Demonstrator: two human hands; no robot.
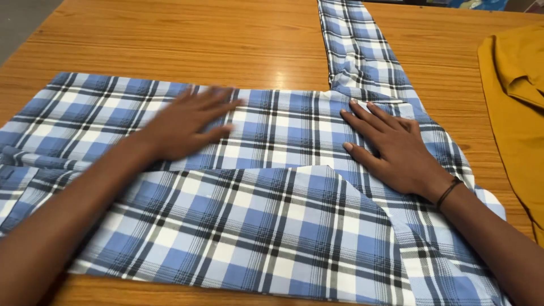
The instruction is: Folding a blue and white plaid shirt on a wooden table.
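Observation:
A blue, white and black checked shirt (272, 226) lies spread over a wooden table (170, 39). Its near part is folded over, and one sleeve (360, 51) runs away toward the far edge. My left hand (184, 124) lies flat on the cloth left of the middle, fingers spread and slightly blurred. My right hand (391, 147) presses flat on the shirt near the base of the sleeve, with a dark band on its wrist. Neither hand grips anything.
A mustard-yellow garment (515, 102) lies at the table's right edge. Bare wood shows beyond the shirt at the back left and on both sides of the sleeve. A strip of grey floor (22, 17) shows at the top left corner.

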